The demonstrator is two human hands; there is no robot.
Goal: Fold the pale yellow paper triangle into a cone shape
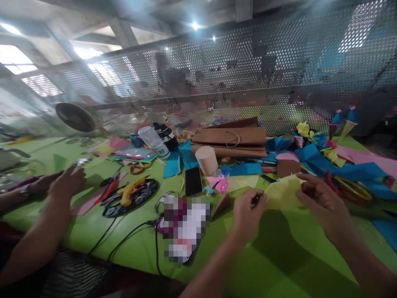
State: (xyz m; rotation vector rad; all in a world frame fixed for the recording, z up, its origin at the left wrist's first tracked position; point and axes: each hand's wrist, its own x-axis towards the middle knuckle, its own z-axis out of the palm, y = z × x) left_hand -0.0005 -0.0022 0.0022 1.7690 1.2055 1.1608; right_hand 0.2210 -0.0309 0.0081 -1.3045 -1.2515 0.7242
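Here we are gripping a yellow paper sheet [283,194] lying on the green desk [279,256]: our left hand [248,211] is pinching its near edge, our right hand [322,203] closing on its far side, beside a co-worker's hand [66,182].

Yellow paper sheet [281,194] flat on green table, slightly curled.
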